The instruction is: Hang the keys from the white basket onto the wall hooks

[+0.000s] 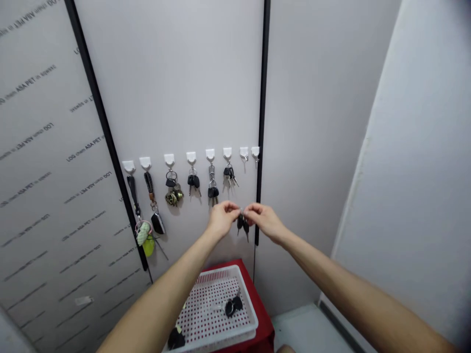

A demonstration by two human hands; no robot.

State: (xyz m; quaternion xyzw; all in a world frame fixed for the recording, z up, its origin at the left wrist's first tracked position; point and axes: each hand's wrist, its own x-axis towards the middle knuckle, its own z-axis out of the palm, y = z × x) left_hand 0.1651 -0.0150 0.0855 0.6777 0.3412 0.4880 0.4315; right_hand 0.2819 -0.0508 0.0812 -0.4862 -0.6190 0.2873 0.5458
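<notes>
Between my two hands hangs a small bunch of black-headed keys [241, 223], its ring pinched at the top from both sides. My left hand [222, 217] is closed on the ring from the left. From the right, my right hand [265, 220] pinches it too, with fingertips almost meeting the left ones. Above them on the panel are two white hooks, one bare hook [244, 153] and another [255, 153] beside the black strip. Left of these, a hook holds a bunch of keys [229, 174], and a further bunch [212, 191] hangs close above my left hand.
More hooks carry keys [193, 181], a brass-coloured bunch [173, 196], a strapped car key [158, 223] and a strap with green charms [143, 233]. Below, a white perforated basket [247, 299] with black-headed keys [233, 306] rests on a red surface [263, 314]. A wall [415, 171] rises at right.
</notes>
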